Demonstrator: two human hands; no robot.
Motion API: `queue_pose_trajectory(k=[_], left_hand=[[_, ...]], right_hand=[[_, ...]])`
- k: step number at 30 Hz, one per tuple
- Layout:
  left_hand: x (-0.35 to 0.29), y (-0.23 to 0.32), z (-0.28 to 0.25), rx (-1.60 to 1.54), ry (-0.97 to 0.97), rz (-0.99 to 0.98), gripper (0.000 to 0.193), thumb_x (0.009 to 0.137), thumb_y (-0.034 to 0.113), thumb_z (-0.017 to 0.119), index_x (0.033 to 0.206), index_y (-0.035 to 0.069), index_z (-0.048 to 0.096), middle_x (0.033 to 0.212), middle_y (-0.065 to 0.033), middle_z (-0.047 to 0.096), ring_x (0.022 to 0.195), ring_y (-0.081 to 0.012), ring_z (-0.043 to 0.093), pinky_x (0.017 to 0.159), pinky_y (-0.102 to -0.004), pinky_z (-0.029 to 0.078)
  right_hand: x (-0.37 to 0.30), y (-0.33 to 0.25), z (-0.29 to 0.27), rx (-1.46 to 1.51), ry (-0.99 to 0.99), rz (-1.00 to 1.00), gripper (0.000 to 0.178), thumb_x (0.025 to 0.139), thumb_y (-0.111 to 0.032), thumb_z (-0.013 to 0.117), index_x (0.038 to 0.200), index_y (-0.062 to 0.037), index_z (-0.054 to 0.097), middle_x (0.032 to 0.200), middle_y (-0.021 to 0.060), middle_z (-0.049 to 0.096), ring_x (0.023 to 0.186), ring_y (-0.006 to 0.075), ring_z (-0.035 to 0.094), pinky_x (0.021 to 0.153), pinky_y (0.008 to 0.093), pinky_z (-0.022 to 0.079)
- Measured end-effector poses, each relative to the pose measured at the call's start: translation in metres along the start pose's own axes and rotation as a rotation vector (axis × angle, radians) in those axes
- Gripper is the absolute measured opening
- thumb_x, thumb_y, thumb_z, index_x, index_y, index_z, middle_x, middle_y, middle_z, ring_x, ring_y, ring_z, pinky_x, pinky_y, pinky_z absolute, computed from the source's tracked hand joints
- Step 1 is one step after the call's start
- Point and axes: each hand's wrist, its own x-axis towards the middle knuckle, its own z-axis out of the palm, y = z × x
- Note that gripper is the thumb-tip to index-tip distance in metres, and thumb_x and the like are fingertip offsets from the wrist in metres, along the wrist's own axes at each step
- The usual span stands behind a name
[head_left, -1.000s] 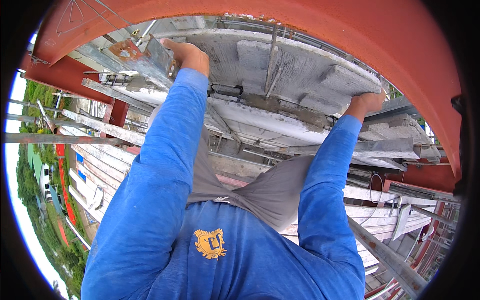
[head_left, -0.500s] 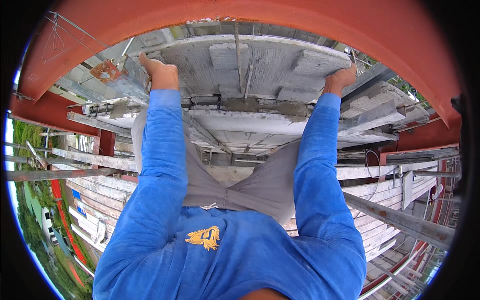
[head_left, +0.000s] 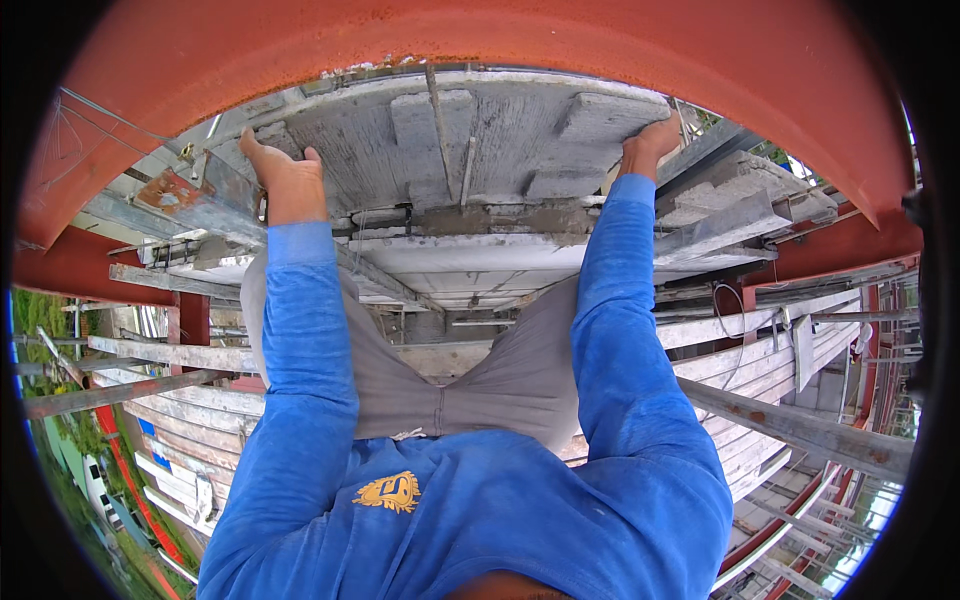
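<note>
A wide grey board (head_left: 355, 150), rough and cement-stained with raised rectangular blocks on its face, spans the space between my two hands. At its left end my left hand (head_left: 285, 180) grips the edge, thumb standing up on the near face and the other fingers toward the outer side. My right hand (head_left: 652, 145) is closed round the right edge near the upper corner; most of its fingertips are hidden behind the board. A thin metal rod (head_left: 438, 130) crosses in front of the board's face, with a shorter rod (head_left: 468, 170) beside it.
A thick red steel beam (head_left: 480, 35) arches across the top. Metal channels flank the board, a rusty-ended one (head_left: 185, 195) at left and another (head_left: 725, 225) at right. Below are plank platforms (head_left: 790, 365) and a diagonal scaffold bar (head_left: 800, 425). Loose wires (head_left: 70, 130) hang at upper left.
The view has shifted, so the board and both hands appear farther left. My left hand sits lower in the picture, and its thumb now shows apart from the fingers. Both hands stay at the board's edges.
</note>
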Motion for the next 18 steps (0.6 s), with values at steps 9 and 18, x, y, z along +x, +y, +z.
queue_pose_trajectory(k=[9, 18], left_hand=[[-0.008, 0.0, -0.007, -0.045, -0.064, -0.059, 0.091, 0.082, 0.065, 0.068, 0.156, 0.025, 0.034, 0.16, -0.0086, 0.029, 0.135, -0.0281, 0.036, 0.098, -0.0459, 0.043], [-0.027, -0.013, -0.014, -0.035, -0.224, -0.193, 0.088, 0.083, 0.064, 0.07, 0.154, 0.026, 0.036, 0.157, -0.0053, 0.031, 0.133, -0.0253, 0.036, 0.098, -0.0459, 0.043]], right_hand=[[0.03, 0.014, 0.013, -0.023, -0.033, -0.054, 0.039, 0.095, -0.027, 0.056, 0.111, 0.0065, 0.07, 0.113, 0.0175, 0.072, 0.093, 0.0317, 0.073, 0.082, 0.0455, 0.058], [0.026, -0.056, 0.021, -0.091, -0.02, -0.182, 0.04, 0.095, -0.024, 0.057, 0.116, 0.0075, 0.069, 0.114, 0.0172, 0.071, 0.096, 0.0326, 0.073, 0.083, 0.0465, 0.059]])
